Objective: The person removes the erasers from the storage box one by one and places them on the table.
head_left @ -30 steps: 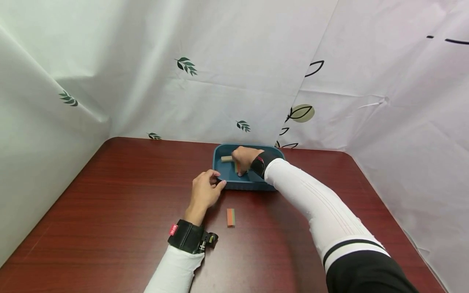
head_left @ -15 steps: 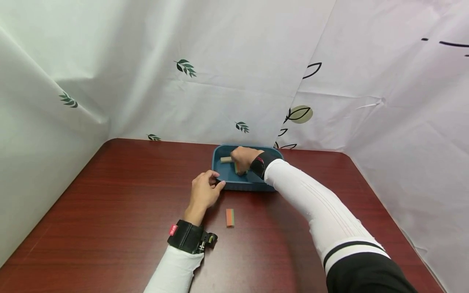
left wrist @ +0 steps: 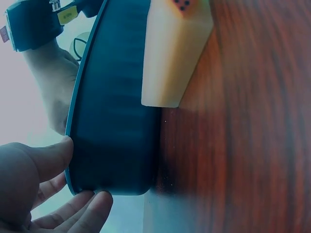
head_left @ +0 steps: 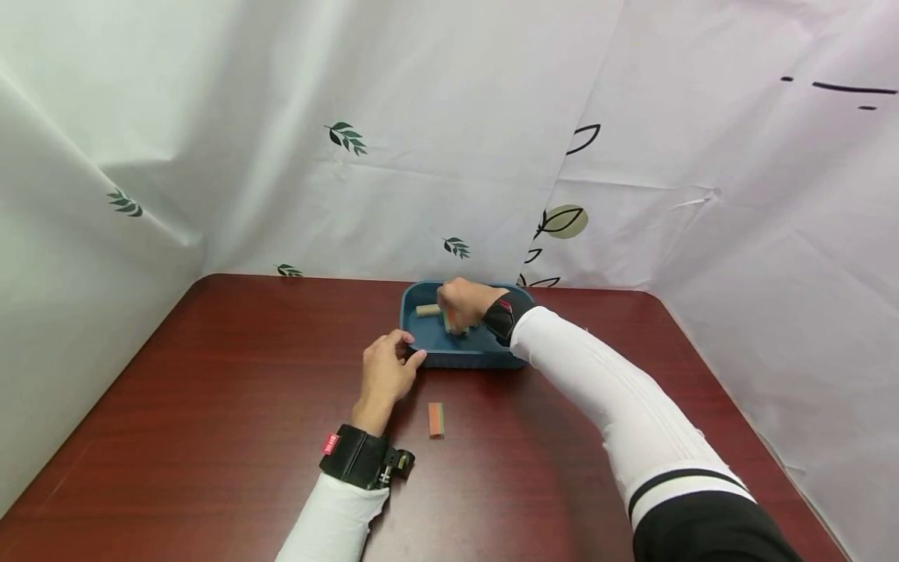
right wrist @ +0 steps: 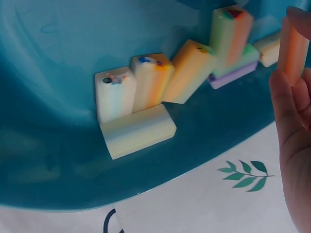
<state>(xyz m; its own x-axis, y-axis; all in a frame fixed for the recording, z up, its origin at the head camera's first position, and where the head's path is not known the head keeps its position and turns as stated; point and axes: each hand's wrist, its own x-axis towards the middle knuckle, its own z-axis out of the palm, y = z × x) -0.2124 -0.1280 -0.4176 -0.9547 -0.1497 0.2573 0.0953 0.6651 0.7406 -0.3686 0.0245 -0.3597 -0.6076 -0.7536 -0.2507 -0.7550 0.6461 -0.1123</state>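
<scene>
A dark blue tray (head_left: 485,357) sits at the far middle of the red-brown table. My right hand (head_left: 460,306) reaches into it and pinches a small orange block (right wrist: 293,48) between its fingertips (right wrist: 286,111), above several pastel blocks (right wrist: 146,97) that stand and lie on the tray floor. My left hand (head_left: 389,368) grips the tray's near left corner; the left wrist view shows its thumb (left wrist: 43,160) on the rim and its fingers curled round the tray wall (left wrist: 116,107). An orange and green block (head_left: 436,419) lies on the table near the left wrist.
White curtains printed with leaves close in the table on the left, back and right. A beige block (head_left: 426,311) lies in the tray's left part. In the left wrist view a cream block (left wrist: 175,53) shows beside the tray wall. Bare tabletop (head_left: 211,406) lies around the tray.
My right hand has shifted a little to the left inside the tray with the block still in it. The left hand stays on the tray's corner.
</scene>
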